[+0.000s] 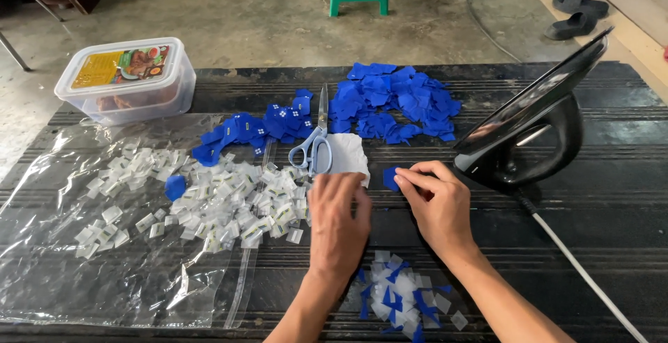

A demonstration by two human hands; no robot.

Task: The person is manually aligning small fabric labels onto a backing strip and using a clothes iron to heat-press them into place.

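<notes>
**Two bare hands working a small blue fabric patch on a dark desk**

The right hand (437,204) is pinching a small blue patch (390,178) at its edge, fingertips closed together on it, pressing it against the desk (612,218). The left hand (339,221) is lying flat, palm down, just beside it, fingers spread over the edge of a white paper piece (346,155); its grip is holding nothing.

The patch looks thin, soft and very light, likely to flutter or fold; a pinch at a corner or edge seems the sure way to take it.

Blue-handled scissors (315,141) are resting just beyond the left hand, blades pointing away. Past them, two heaps of blue patches (396,103) are lying loose. To the left, small white folded tags (229,200) are spreading over a crinkled clear plastic bag (90,273). A clear lidded plastic box (129,78) is sitting at the far left corner. A black iron (532,134) is standing on end at the right, cord trailing. Blue and white scraps (400,301) are lying between the forearms.
</notes>
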